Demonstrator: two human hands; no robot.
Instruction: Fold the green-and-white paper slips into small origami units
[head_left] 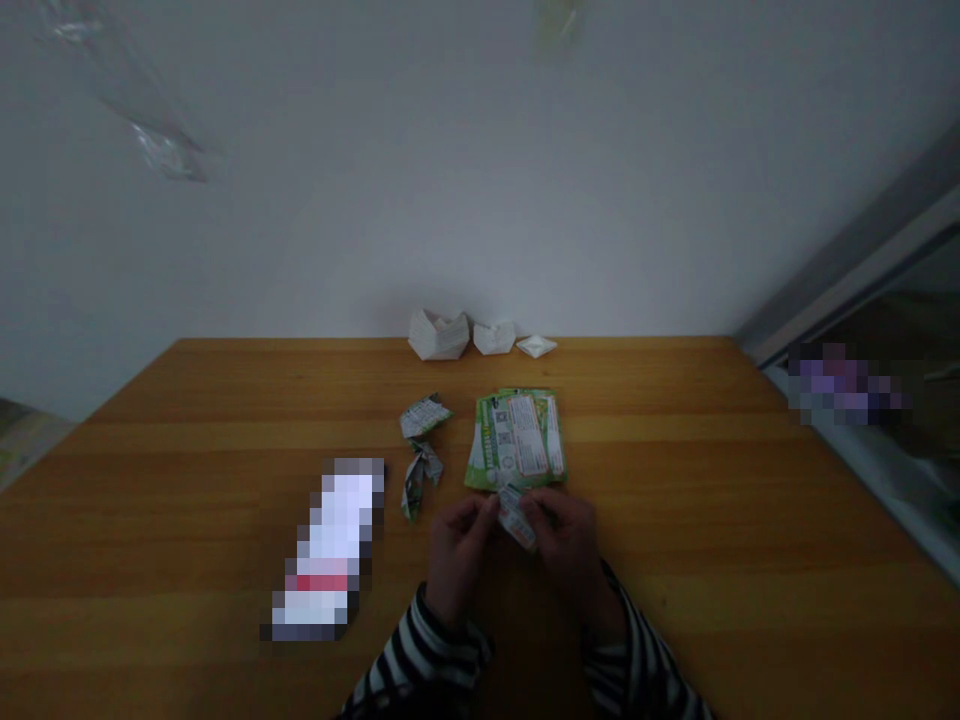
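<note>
Between my two hands is a small folded piece of printed paper (516, 518), white with a little colour. My left hand (459, 545) pinches its left edge with thumb and finger. On the other side my right hand (564, 535) is closed on the paper's right edge. Just beyond my fingertips lies a stack of green and white printed leaflets (521, 435). Left of that stack are two folded or crumpled pieces of the same sort of print, an upper folded paper (424, 416) and a lower folded paper (421, 478).
Against the wall at the table's back edge stand a large white paper boat (439, 336), a smaller paper boat (494, 338) and a flat white folded paper (537, 346). A blurred-out phone-like slab (330, 550) lies on the wooden table (712, 500) at left.
</note>
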